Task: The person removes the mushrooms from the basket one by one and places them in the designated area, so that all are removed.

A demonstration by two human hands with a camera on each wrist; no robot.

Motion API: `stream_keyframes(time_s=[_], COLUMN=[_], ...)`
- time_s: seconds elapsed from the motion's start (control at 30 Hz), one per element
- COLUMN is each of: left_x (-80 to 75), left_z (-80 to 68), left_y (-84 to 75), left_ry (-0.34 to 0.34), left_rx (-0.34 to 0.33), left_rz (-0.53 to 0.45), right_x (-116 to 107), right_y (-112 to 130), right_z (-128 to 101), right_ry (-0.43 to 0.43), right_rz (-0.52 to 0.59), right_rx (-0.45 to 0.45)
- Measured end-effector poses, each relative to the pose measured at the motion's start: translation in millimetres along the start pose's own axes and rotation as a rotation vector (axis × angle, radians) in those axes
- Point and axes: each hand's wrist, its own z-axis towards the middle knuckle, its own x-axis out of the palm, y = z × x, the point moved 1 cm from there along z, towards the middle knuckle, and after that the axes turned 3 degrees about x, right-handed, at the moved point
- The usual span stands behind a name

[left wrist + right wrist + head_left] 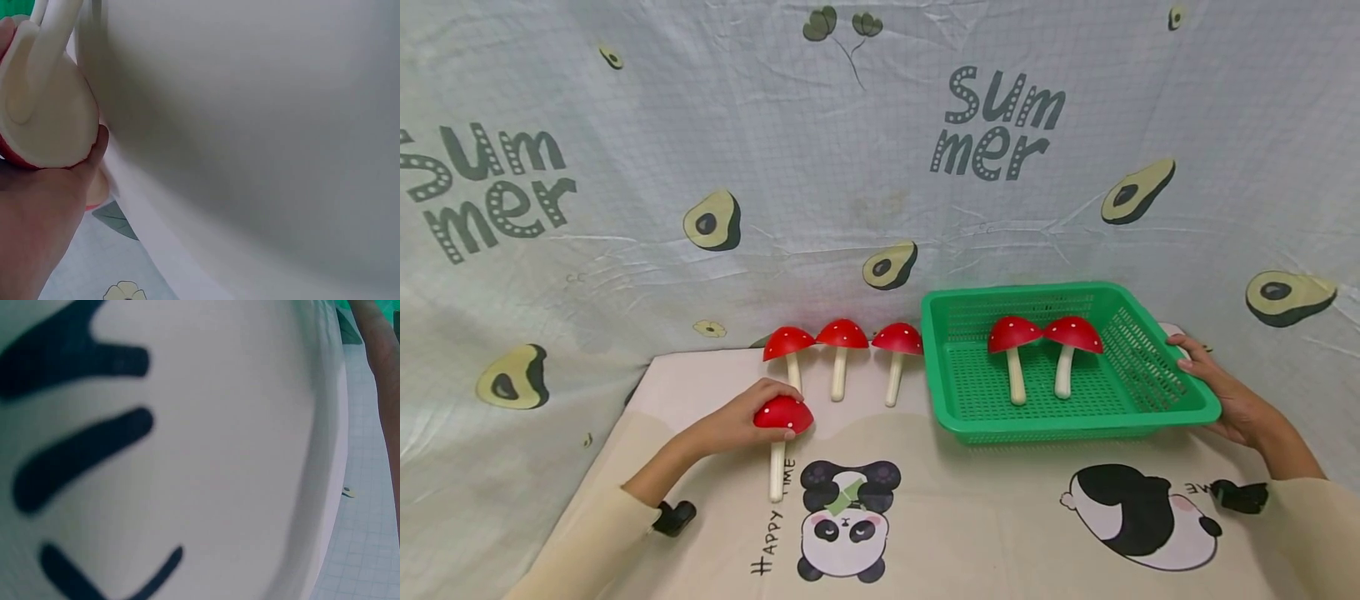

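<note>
My left hand (760,417) grips a toy mushroom (784,414) by its red, white-dotted cap, with the pale stem pointing toward me. In the left wrist view, fingers and thumb wrap the edge of that mushroom's cream underside (59,119). At the right, my right hand (1228,400) holds the right rim of a green plastic basket (1060,427); the basket partly hides this hand. Inside the basket lie two similar mushrooms, a left one (1015,335) and a right one (1073,335), their caps touching. The right wrist view shows mostly tablecloth and a bit of basket (375,305).
Three more mushrooms, a left one (788,342), a middle one (842,334) and a right one (897,338), lie in a row left of the basket along the table's back edge. A panda-print cloth (970,517) covers the table. Behind hangs a printed curtain (812,167).
</note>
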Motion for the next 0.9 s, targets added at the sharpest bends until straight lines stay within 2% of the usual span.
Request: stream_keyframes(time_s=[0.27,0.57,0.73,0.9], left_x=[-0.7,-0.8,-1.2,-0.2], left_z=[0.1,-1.7,-3.1,-3.2], left_y=[0.2,-2.0,-2.3,-2.8], left_ry=[-0.003,-0.005,-0.005,0.004], left_rx=[0.008,-0.015,-0.026,-0.006], left_rz=[-0.011,-0.040,-0.044,-0.064], right_x=[-0.2,-1.7,-1.2,-0.9], right_y=[2.3,0.6,0.5,1.5], right_z=[-0.6,-1.0,-0.4,-0.5], right_ry=[0.029,0.046,0.032,0.006], right_rz=[0.016,0.041,0.022,-0.014], right_rx=[-0.006,-0.006,0.001,0.010])
